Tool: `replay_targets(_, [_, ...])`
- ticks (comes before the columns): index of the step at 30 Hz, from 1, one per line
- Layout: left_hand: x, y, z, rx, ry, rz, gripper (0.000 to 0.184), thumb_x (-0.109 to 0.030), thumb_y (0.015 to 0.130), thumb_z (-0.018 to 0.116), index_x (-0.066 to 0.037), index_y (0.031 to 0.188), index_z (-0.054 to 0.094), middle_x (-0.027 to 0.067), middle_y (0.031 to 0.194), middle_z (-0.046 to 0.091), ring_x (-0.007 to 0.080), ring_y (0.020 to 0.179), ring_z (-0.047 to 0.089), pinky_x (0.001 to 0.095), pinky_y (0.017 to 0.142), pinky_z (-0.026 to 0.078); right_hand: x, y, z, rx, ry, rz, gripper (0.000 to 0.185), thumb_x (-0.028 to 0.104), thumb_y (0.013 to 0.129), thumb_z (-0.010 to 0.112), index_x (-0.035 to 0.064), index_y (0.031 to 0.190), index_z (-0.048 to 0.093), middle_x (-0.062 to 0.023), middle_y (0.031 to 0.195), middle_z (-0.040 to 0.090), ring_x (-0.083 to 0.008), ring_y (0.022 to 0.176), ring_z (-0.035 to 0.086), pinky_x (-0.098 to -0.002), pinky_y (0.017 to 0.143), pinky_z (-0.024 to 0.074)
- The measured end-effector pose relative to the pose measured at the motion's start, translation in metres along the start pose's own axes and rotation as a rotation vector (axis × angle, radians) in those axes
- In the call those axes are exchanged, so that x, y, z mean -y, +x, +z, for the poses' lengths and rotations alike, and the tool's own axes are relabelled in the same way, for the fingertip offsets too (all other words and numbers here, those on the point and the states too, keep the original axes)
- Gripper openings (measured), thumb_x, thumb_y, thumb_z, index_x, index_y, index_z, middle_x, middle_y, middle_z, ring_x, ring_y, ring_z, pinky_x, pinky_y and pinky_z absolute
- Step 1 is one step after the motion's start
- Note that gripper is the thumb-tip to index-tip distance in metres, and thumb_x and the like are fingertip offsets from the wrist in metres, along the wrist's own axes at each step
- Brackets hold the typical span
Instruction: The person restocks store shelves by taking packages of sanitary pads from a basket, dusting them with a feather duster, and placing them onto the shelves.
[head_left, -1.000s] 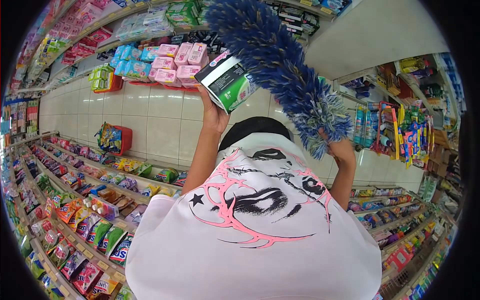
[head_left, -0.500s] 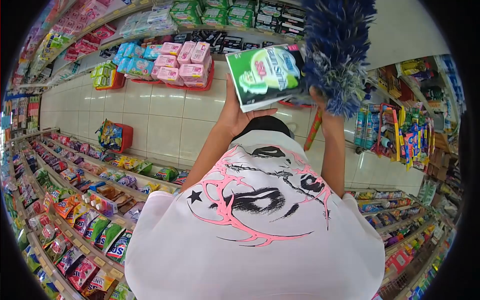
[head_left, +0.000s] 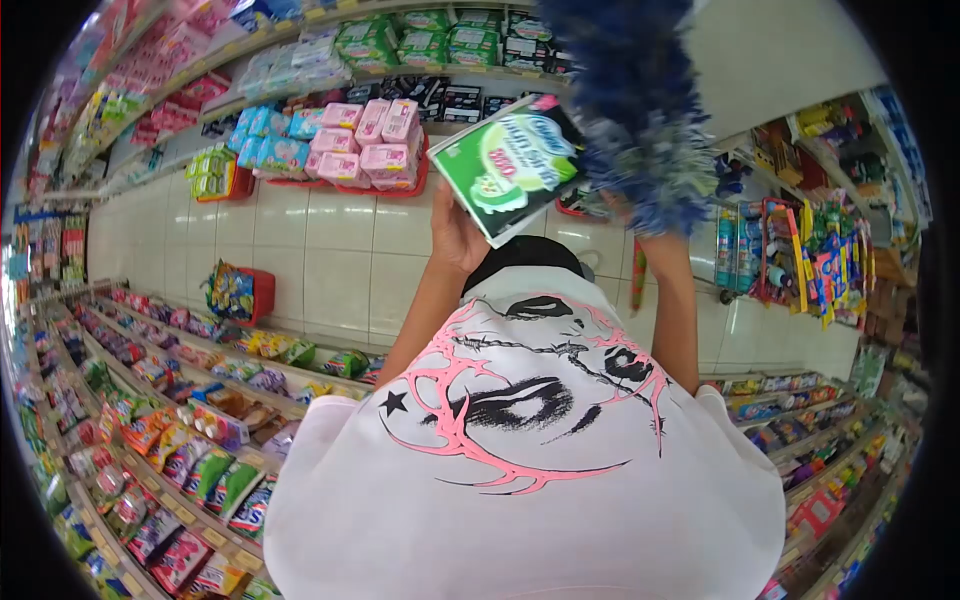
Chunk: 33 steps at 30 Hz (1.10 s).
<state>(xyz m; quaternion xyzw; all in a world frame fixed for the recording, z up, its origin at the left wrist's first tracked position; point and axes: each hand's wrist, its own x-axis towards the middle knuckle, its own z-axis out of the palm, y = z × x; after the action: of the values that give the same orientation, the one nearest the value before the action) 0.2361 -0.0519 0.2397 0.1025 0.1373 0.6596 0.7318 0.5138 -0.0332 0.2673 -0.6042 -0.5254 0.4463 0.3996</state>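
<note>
My left hand (head_left: 456,228) grips the lower left side of a green and black sanitary pad pack (head_left: 510,168), which is tilted with its printed front facing me. Some of the fingers are behind the pack. In my right hand (head_left: 655,243) is a blue feather duster (head_left: 640,110), its fluffy head pointing up and away. The duster's patterned handle (head_left: 638,275) hangs below the hand. Its fluffy head, smeared by motion, lies against or very near the pack's right edge; I cannot tell whether they touch.
Beyond my hands, a shelf holds green packs (head_left: 420,45). Red baskets with pink packs (head_left: 385,150) stand on the tiled floor (head_left: 320,230) at its foot. Another red basket (head_left: 262,295) is at the left. Racks of pouches (head_left: 190,450) and a wheeled display (head_left: 770,250) flank me.
The pack has swung to a steeper tilt and shifted slightly left in my left hand. My right hand has brought the duster's head leftward, closer across the pack's right side.
</note>
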Motion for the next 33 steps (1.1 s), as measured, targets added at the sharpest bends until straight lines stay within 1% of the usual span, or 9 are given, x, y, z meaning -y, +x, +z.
replay_targets(2, [-0.004,0.002,-0.001,-0.086,-0.029,0.092,0.062,-0.045,0.088,0.054,-0.007,0.135,0.036,0.0115,0.134,0.044,0.0265,0.121,0.045,0.0431,0.102,0.038,0.012,-0.028,-0.021,0.155,-0.945,-0.598,0.033,0.014,0.078,0.067,0.0016,0.108,0.06,-0.0131,0.108,0.063,-0.0288,0.101,0.058,-0.0371,0.092,0.0417])
replay_targets(3, [-0.009,0.003,-0.011,-0.138,-0.016,0.136,0.059,-0.044,0.089,0.053,-0.007,0.134,0.038,0.0108,0.133,0.045,0.0271,0.12,0.047,0.0428,0.101,0.039,0.03,-0.035,-0.027,0.131,-0.939,-0.579,0.033,0.014,0.078,0.067,0.0016,0.108,0.06,-0.0131,0.108,0.063,-0.0288,0.101,0.058,-0.0371,0.092,0.0417])
replay_targets(5, [-0.024,0.001,-0.035,-0.225,0.035,0.214,0.058,-0.047,0.088,0.053,-0.008,0.129,0.045,0.0122,0.129,0.05,0.0277,0.118,0.049,0.0488,0.101,0.038,0.062,-0.048,-0.037,0.649,-0.512,-0.373,0.038,0.019,0.078,0.066,0.0049,0.112,0.059,-0.0131,0.111,0.061,-0.0324,0.104,0.055,-0.0397,0.096,0.0389])
replay_targets(11, [-0.045,-0.008,-0.056,-0.262,0.207,0.183,0.055,-0.048,0.087,0.053,-0.01,0.126,0.048,0.0106,0.125,0.053,0.0259,0.114,0.051,0.047,0.097,0.042,0.036,-0.054,-0.027,0.801,-0.437,-0.257,0.042,0.018,0.079,0.063,0.0029,0.117,0.056,-0.015,0.122,0.054,-0.0284,0.113,0.051,-0.0356,0.099,0.0376])
replay_targets(19, [-0.037,-0.015,-0.051,-0.248,0.087,0.18,0.072,-0.056,0.083,0.053,-0.011,0.136,0.035,0.0127,0.134,0.045,0.0335,0.12,0.046,0.0528,0.101,0.038,0.047,-0.044,-0.026,0.47,-0.348,0.232,0.044,0.026,0.076,0.068,0.0027,0.112,0.058,-0.0132,0.11,0.062,-0.027,0.103,0.055,-0.0332,0.09,0.041])
replay_targets(21, [-0.03,-0.017,-0.029,-0.136,0.079,0.044,0.074,-0.062,0.084,0.047,-0.014,0.139,0.031,0.0114,0.137,0.042,0.0321,0.122,0.045,0.0521,0.099,0.041,0.04,-0.038,-0.017,0.266,-0.176,0.171,0.045,0.029,0.076,0.07,0.0024,0.11,0.059,-0.0099,0.098,0.065,-0.0197,0.083,0.059,-0.0309,0.074,0.0463])
replay_targets(22, [-0.031,-0.016,-0.032,-0.153,0.069,-0.003,0.073,-0.059,0.085,0.045,-0.011,0.138,0.032,0.0153,0.137,0.041,0.0358,0.122,0.045,0.0543,0.099,0.04,0.047,-0.034,-0.011,0.238,-0.167,0.418,0.042,0.033,0.076,0.072,0.0049,0.106,0.061,-0.0044,0.084,0.062,-0.0111,0.064,0.053,-0.0269,0.054,0.0442])
replay_targets(30, [-0.006,0.002,-0.014,-0.093,0.289,-0.617,0.079,-0.071,0.085,0.029,-0.01,0.135,0.037,0.0164,0.13,0.047,0.0384,0.114,0.05,0.0595,0.091,0.043,0.02,-0.003,0.04,0.103,0.4,0.484,0.037,0.034,0.08,0.071,0.005,0.099,0.058,0.0024,0.075,0.056,-0.0048,0.049,0.039,-0.0193,0.039,0.0288])
replay_targets(33, [0.004,0.004,-0.006,-0.271,0.396,-0.394,0.07,-0.062,0.09,0.034,-0.01,0.136,0.033,0.0142,0.131,0.045,0.0286,0.116,0.048,0.0479,0.094,0.043,0.019,0.003,0.033,0.099,0.479,0.508,0.036,0.038,0.078,0.072,0.0052,0.088,0.063,0.0024,0.064,0.053,-0.0055,0.045,0.039,-0.0194,0.038,0.0293])
